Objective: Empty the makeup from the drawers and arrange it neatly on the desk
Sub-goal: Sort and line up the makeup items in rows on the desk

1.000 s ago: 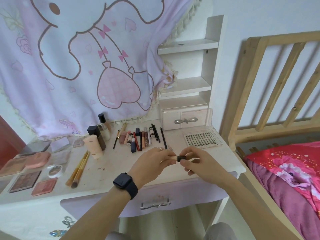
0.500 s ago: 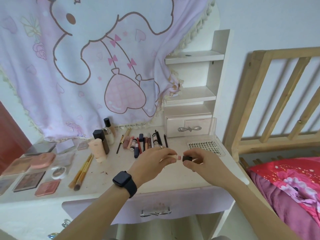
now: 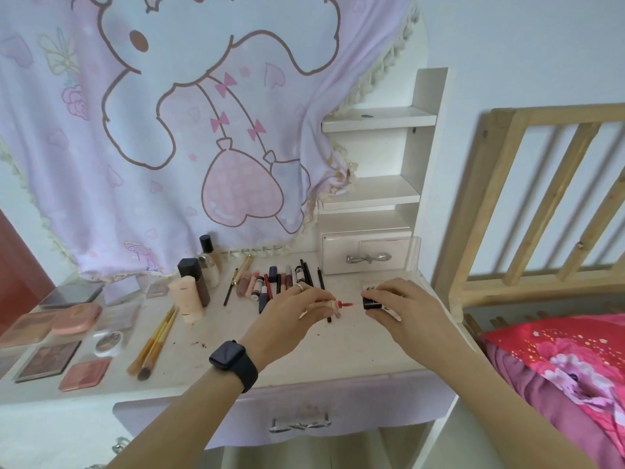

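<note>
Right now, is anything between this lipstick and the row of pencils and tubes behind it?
Nothing visible. The left hand holds the lipstick just in front of the row; the right hand holds its cap off to the side.

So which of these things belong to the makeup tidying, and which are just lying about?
Job: left hand holding a small peach tube with red tip; right hand holding a small black cap; row of pencils and lip tubes; yellow-handled brushes; white desk.
Lying about: pink cartoon cloth; wooden bed frame; red bedding.
</note>
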Tool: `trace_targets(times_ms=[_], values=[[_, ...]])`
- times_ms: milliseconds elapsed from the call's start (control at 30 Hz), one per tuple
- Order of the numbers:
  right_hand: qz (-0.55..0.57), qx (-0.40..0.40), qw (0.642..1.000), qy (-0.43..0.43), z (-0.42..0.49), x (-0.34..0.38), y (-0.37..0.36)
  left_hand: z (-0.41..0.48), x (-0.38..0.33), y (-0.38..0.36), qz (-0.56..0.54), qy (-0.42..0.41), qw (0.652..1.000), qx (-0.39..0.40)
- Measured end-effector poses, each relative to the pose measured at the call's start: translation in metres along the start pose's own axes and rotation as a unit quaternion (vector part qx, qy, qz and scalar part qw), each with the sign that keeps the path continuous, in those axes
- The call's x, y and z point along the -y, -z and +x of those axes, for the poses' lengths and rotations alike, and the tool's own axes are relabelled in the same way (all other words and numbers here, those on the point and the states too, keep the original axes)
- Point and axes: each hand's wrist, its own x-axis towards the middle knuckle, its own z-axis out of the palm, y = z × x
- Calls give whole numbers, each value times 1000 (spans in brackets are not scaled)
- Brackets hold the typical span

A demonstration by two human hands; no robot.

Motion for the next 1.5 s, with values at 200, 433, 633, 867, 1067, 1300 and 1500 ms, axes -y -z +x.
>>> trace_targets(times_ms=[200, 433, 633, 867, 1067, 1300, 1500], values=[[24, 4, 999, -42, -6, -2, -4, 3, 3, -6, -33, 6, 999, -8], [156, 21, 964, -215, -28, -10, -5, 6, -2, -17, -130, 42, 990, -34], [295, -9, 886, -359, -58, -24, -20, 12, -9, -48, -256, 115, 958, -56], [218, 3, 890, -400, -52, -53, -38, 38, -14, -112, -260, 170, 948, -70], [114, 73, 930, -341, -30, -67, -62, 51, -16, -137, -206, 166, 959, -99], [41, 68, 951, -300, -41, -66, -77, 46, -11, -142, -102, 137, 981, -89], [37, 41, 955, -290, -46, -66, -81, 46, -8, -150, -50, 130, 985, -100]])
